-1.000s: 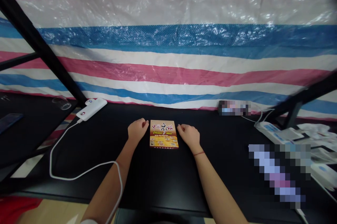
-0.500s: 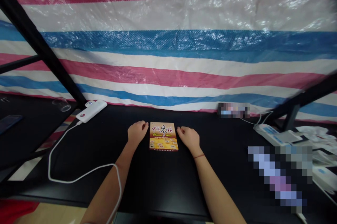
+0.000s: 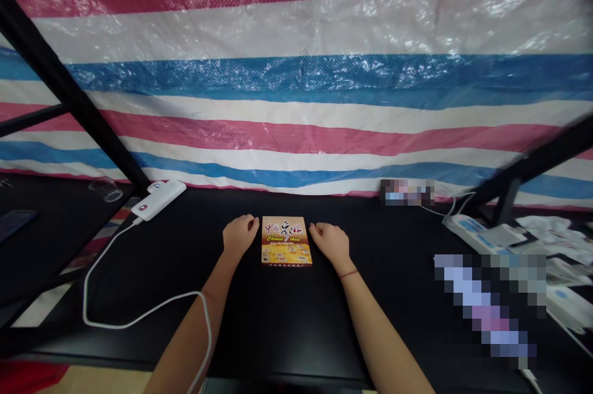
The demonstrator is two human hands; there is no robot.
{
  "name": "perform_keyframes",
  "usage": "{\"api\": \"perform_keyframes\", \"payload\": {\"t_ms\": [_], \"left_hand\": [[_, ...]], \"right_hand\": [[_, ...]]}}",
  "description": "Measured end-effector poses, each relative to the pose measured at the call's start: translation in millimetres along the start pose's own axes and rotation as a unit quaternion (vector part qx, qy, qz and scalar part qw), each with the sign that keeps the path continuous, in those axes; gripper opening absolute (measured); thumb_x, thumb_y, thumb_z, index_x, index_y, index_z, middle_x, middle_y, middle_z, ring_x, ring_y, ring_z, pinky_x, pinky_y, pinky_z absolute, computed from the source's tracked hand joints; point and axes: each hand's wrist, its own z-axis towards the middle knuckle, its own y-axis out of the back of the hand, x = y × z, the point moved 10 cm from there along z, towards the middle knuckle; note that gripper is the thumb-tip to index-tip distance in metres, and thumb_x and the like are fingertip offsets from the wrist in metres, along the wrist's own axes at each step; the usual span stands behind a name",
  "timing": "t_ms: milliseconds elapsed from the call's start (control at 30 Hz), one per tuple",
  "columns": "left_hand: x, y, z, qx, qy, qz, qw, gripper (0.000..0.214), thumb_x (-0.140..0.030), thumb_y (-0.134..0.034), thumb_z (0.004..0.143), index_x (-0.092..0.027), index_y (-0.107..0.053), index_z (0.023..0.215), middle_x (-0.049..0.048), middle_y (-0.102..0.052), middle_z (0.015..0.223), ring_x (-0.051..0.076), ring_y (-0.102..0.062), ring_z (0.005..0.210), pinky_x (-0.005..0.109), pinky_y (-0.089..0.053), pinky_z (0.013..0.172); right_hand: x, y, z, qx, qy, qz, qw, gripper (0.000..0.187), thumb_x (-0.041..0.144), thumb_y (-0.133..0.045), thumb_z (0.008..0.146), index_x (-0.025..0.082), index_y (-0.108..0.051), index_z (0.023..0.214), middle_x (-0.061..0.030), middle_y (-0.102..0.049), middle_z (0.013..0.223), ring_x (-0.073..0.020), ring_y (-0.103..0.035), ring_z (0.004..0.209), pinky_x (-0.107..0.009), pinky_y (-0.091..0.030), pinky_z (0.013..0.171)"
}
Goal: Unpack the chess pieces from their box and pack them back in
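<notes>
A Chinese chess box (image 3: 286, 242), yellow and brown with printed lettering, lies flat on the black table (image 3: 287, 320). Just left of it my left hand (image 3: 240, 237) rests on the tabletop, fingers curled into a loose fist. On the box's other side, my right hand (image 3: 330, 243) is closed the same way, its thumb side close to the box edge. A narrow gap separates each hand from the box. Neither fist shows anything inside.
A white power bank (image 3: 160, 199) stands at the back left; its white cable (image 3: 139, 318) loops over my left forearm. Power strips (image 3: 477, 233) and cords crowd the right side. A striped tarp (image 3: 301, 134) hangs behind. A clear cup (image 3: 111, 189) lies on the left table.
The camera view has shifted slightly. Both hands and the chess box keep their places on the table.
</notes>
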Motion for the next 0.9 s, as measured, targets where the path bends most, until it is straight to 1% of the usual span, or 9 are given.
{"api": "perform_keyframes", "payload": {"t_ms": [333, 733, 900], "left_hand": [[0.7, 1.1, -0.7, -0.006, 0.002, -0.005, 1.000, 0.032, -0.037, -0.041, 0.094, -0.021, -0.060, 0.074, 0.0000, -0.065, 0.077, 0.014, -0.057, 0.074, 0.025, -0.024, 0.058], [0.9, 0.0, 0.4, -0.007, -0.004, 0.002, 1.000, 0.032, -0.037, -0.041, 0.094, -0.022, -0.059, 0.072, -0.0001, -0.065, 0.077, 0.014, -0.059, 0.074, 0.025, -0.026, 0.058], [0.7, 0.0, 0.1, -0.010, -0.007, 0.003, 1.000, 0.031, -0.037, -0.041, 0.094, -0.022, -0.060, 0.075, 0.0000, -0.065, 0.077, 0.014, -0.059, 0.075, 0.025, -0.027, 0.059]], "right_hand": [[-1.2, -3.4, 2.0, 0.001, 0.004, -0.002, 1.000, 0.042, 0.039, -0.045, 0.094, 0.020, -0.063, 0.061, -0.0042, -0.067, 0.067, -0.0141, -0.059, 0.062, -0.025, -0.019, 0.051], [-0.9, -2.0, 1.3, -0.005, 0.004, -0.002, 1.000, 0.041, 0.038, -0.046, 0.093, 0.020, -0.059, 0.059, -0.0030, -0.066, 0.066, -0.0130, -0.057, 0.061, -0.024, -0.018, 0.052], [-1.4, -2.8, 2.3, -0.004, 0.003, 0.003, 1.000, 0.041, 0.038, -0.047, 0.093, 0.019, -0.059, 0.058, -0.0029, -0.065, 0.065, -0.0125, -0.056, 0.060, -0.024, -0.018, 0.052]]}}
